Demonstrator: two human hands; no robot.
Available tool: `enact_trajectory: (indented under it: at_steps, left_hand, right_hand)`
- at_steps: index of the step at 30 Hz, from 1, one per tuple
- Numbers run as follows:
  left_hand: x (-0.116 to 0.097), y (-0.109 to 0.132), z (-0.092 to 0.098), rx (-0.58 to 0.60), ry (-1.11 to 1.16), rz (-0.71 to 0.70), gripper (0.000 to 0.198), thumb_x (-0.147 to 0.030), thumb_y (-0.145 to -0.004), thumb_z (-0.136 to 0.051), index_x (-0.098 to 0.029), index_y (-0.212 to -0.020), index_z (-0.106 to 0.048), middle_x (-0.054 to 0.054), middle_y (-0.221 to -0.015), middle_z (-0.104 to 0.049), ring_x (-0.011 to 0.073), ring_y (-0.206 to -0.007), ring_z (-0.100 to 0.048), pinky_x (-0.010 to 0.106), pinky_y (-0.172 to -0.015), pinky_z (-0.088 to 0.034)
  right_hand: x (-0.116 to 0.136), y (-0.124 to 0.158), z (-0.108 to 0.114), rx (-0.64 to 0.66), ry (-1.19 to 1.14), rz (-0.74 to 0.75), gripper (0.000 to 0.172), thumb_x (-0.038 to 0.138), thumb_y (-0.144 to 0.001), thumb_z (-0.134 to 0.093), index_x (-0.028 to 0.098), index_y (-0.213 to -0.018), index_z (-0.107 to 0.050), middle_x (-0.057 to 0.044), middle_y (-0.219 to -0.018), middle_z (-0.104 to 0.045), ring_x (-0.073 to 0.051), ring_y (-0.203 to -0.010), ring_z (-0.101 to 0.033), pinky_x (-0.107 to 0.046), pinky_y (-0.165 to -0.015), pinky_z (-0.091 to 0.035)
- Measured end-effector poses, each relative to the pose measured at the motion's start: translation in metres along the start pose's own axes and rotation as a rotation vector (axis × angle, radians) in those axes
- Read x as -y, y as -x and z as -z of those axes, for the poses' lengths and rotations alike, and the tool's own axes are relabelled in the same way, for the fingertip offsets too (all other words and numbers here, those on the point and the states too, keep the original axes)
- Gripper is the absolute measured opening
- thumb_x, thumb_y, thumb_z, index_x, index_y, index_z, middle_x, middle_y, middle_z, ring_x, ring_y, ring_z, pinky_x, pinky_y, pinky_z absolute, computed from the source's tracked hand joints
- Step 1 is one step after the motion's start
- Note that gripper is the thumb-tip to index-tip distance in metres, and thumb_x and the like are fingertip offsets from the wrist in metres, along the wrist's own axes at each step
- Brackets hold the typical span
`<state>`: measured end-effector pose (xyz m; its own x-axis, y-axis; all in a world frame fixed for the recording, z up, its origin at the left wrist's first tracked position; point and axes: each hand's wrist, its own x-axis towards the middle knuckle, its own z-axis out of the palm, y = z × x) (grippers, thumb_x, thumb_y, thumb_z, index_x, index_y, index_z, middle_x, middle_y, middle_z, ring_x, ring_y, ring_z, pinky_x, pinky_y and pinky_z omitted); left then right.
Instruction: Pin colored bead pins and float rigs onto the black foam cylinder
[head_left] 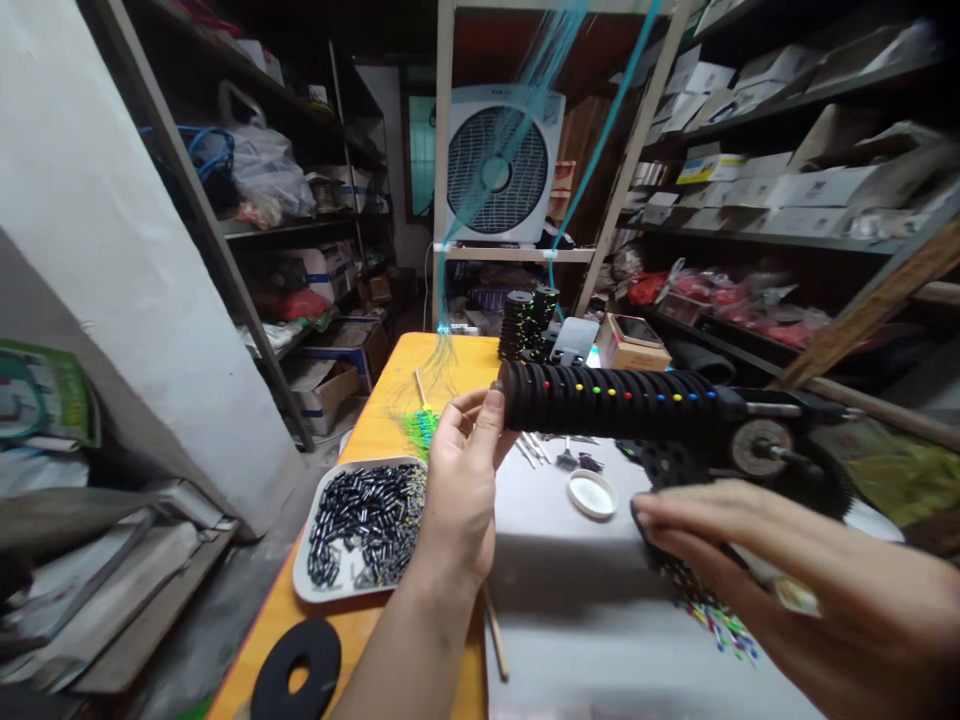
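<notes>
A black ribbed cylinder [607,397] extends sideways across the view, with a row of small coloured pin heads (red, yellow, green, blue) along its side. My left hand [469,460] is closed at its left end, thumb on top. At its right end it joins a black mechanism with a round metal disc [761,447]. My right hand [780,560] is below and in front of the mechanism, fingertips pressed together near a small dark bit I cannot make out. Loose coloured-headed pins [724,630] lie below it, partly hidden by this hand.
Left of my left arm, a white tray [304,560] holds many small dark tubes. A black foam ring [296,670] lies on the yellow table. Beyond are a white lid [592,494], stacked black ribbed rolls [517,325], a phone on a box [634,345] and a fan [499,165].
</notes>
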<state>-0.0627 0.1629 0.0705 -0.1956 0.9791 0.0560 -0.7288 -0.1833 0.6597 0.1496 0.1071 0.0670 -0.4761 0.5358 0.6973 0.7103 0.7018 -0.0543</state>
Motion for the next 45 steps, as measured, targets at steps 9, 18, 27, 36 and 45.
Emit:
enact_trajectory:
  at_steps: [9,18,27,36,45]
  left_hand:
    - [0.003,-0.002,0.004,0.037,-0.032,0.007,0.023,-0.033,-0.088,-0.073,-0.017,-0.1,-0.061,0.004,-0.095,-0.07,0.0141,-0.091,-0.067,0.029,-0.088,-0.053]
    - [0.003,-0.003,0.006,0.051,-0.079,0.019,0.029,-0.038,-0.088,-0.071,-0.017,-0.104,-0.06,0.009,-0.107,-0.068,0.0176,-0.101,-0.063,0.033,-0.092,-0.049]
    - [0.003,-0.003,0.007,0.058,-0.078,0.007,0.028,-0.038,-0.087,-0.073,-0.017,-0.102,-0.061,0.007,-0.103,-0.068,0.0161,-0.097,-0.064,0.03,-0.09,-0.05]
    - [0.005,-0.003,0.007,0.063,-0.075,0.0,0.028,-0.038,-0.087,-0.073,-0.017,-0.101,-0.061,0.005,-0.097,-0.065,0.0162,-0.094,-0.063,0.03,-0.086,-0.051]
    - [0.002,-0.002,0.005,0.047,-0.067,0.017,0.028,-0.038,-0.087,-0.073,-0.016,-0.1,-0.061,0.007,-0.102,-0.066,0.0161,-0.097,-0.063,0.03,-0.088,-0.05]
  right_hand:
    - [0.025,-0.128,-0.015,-0.259,-0.048,0.155,0.007,0.012,-0.092,-0.066,0.016,-0.089,-0.072,-0.002,-0.094,-0.075,-0.01,-0.084,-0.07,-0.019,-0.078,-0.052]
    - [0.026,-0.136,-0.029,-0.223,0.076,0.252,0.01,0.01,-0.094,-0.062,0.013,-0.089,-0.07,-0.005,-0.093,-0.075,-0.013,-0.082,-0.07,-0.02,-0.075,-0.053]
    - [0.027,-0.134,-0.025,-0.18,0.126,0.241,0.012,0.017,-0.098,-0.057,0.018,-0.092,-0.068,-0.001,-0.096,-0.075,-0.015,-0.084,-0.071,-0.025,-0.074,-0.057]
    - [0.028,-0.133,-0.025,-0.122,0.176,0.295,0.017,0.015,-0.1,-0.052,0.015,-0.094,-0.068,-0.004,-0.095,-0.073,-0.016,-0.083,-0.069,-0.026,-0.07,-0.051]
    - [0.029,-0.132,-0.027,-0.108,0.141,0.298,0.015,0.012,-0.098,-0.054,0.014,-0.092,-0.068,-0.005,-0.095,-0.071,-0.016,-0.085,-0.068,-0.027,-0.069,-0.05]
